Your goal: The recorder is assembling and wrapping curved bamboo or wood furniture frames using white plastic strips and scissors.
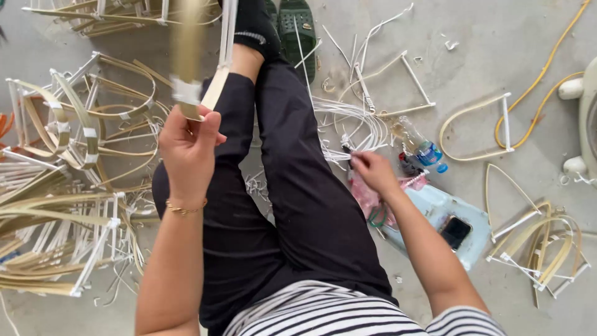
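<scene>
Head view: the left hand (pixel 188 146) is raised over the lap, fingers closed around a bamboo strip frame (pixel 198 68) bound with white tape, which rises blurred toward the top edge. The right hand (pixel 373 169) reaches down to the floor beside the right leg, fingers curled at a bundle of white ties (pixel 351 121); whether it grips any I cannot tell. A phone (pixel 455 231) lies on a pale blue tray (pixel 435 205) nearby.

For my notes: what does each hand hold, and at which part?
Left hand grips pale bent bamboo strips at their white-taped joint. Right hand reaches among white ties; hold unclear.
</scene>
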